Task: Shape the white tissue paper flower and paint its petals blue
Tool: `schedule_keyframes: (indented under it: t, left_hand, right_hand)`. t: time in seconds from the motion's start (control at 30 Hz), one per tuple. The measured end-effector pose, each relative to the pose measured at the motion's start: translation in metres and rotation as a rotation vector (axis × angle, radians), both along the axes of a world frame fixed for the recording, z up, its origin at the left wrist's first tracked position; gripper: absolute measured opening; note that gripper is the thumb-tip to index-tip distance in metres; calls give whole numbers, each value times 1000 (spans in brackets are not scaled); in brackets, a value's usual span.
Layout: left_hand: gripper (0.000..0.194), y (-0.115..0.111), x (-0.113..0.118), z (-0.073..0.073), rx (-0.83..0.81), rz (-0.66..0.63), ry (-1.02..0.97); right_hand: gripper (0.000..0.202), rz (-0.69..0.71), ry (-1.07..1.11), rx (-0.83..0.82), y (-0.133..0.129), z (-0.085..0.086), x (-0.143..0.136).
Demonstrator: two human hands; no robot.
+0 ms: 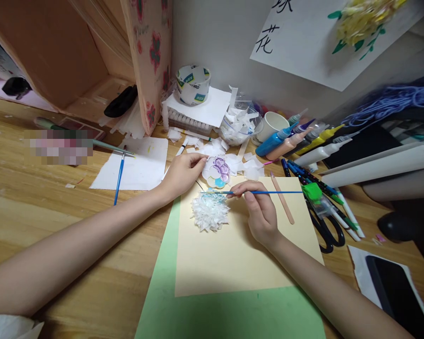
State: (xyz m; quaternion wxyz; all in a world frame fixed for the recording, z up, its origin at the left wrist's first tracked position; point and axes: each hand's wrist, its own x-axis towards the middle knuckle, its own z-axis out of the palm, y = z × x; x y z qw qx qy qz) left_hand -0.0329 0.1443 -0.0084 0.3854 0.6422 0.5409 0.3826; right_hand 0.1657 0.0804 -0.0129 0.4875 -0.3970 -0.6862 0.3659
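A thin blue paintbrush (pixel 282 192) lies level in the closed fingers of my right hand (pixel 263 209), its tip pointing left. That tip is over the upper edge of a ruffled white paper flower (pixel 210 214), where the petals are tinted light blue. Just behind the flower is a small flower-shaped paint palette (pixel 217 172) with purple and blue paint in it. My left hand (pixel 185 172) pinches the palette's left edge between thumb and fingers. The paper flower sits on a cream sheet (pixel 233 263), which overlaps a green sheet (pixel 198 320).
Paint tubes (pixel 277 141) and a paper cup (pixel 273 123) stand behind. A bowl of paper scraps (pixel 236 125) and a tape roll (pixel 193 84) are at the back. Pens, scissors (pixel 325 230) and a phone (pixel 397 292) lie right; another brush (pixel 119 179) lies left.
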Motion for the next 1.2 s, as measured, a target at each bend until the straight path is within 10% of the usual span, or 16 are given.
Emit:
schedule_keyframes:
  t: [1.2]
  left_hand:
    - [30,0,0,-1,2,-4,-8]
  right_hand:
    - [19,-93,111,-41,4,1,-3]
